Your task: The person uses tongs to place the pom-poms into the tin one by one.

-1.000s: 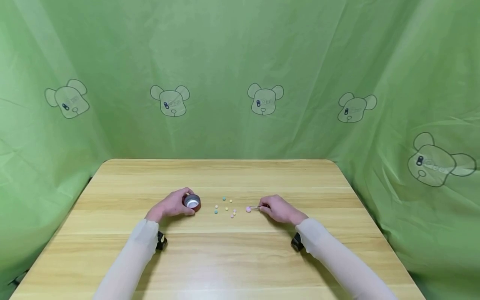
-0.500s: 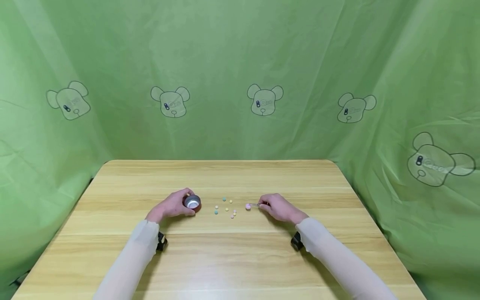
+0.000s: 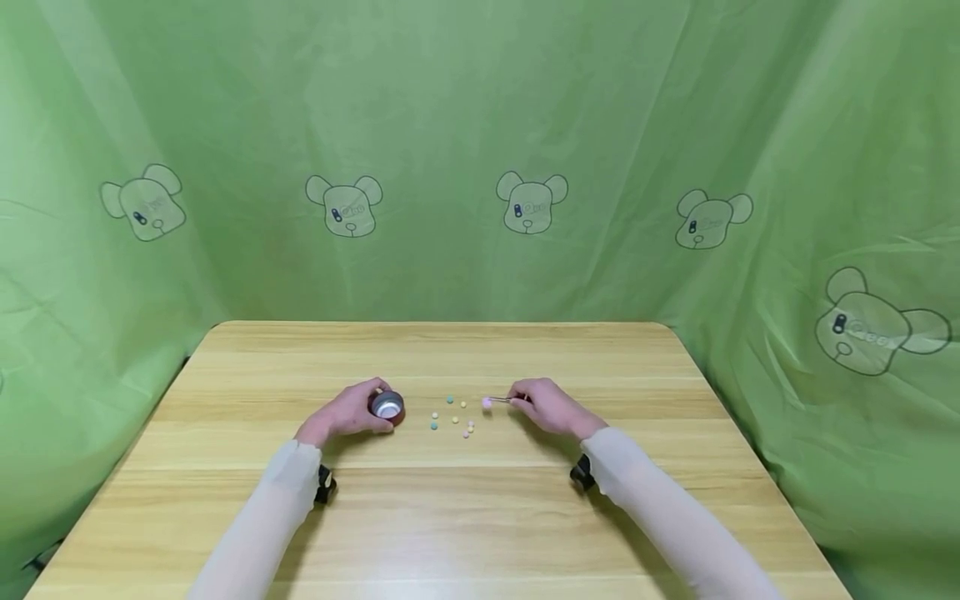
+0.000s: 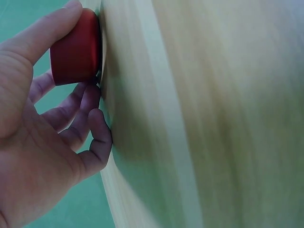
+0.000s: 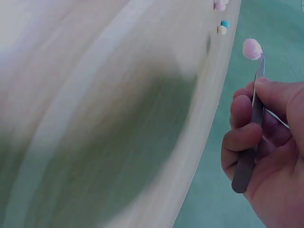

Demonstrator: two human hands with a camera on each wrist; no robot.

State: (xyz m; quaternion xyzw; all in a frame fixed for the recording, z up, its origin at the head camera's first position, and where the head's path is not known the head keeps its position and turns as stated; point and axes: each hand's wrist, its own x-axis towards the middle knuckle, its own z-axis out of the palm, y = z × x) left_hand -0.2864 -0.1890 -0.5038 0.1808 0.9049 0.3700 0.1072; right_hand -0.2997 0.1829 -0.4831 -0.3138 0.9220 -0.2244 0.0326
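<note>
**One pink ball hung at the tip of one pair of tweezers**

The pink ball [image 3: 487,403], round with a slightly rough, matt surface, was raised above the bench [image 3: 450,525] just right of the frame's lower centre. The slim metal tweezers [image 5: 249,142] gripped it at their narrow, bent tip. The right hand [image 3: 553,407] had its thumb and fingers curled closely round them, with no gap left beyond the tool's thickness.

Left of the ball, eight smaller balls [image 3: 454,420] lay scattered near the lower centre: two teal, three yellow, two pink and one whitish. At lower right of this group, a yellow one and the two pinks sat close together.

Farther left stood one round cup [image 3: 388,406], smooth red outside, with a shiny silver interior. The left hand [image 3: 347,408] held its sides, thumb and fingers spread to the cup's width.

Two pale sleeves [image 3: 258,517] ran in from the bottom corners. The bench top showed striped wood grain. Behind it, a creased green curtain [image 3: 435,100] bore five outlined bear heads [image 3: 349,210] in full view; the small lettering on them was too blurred to read.
</note>
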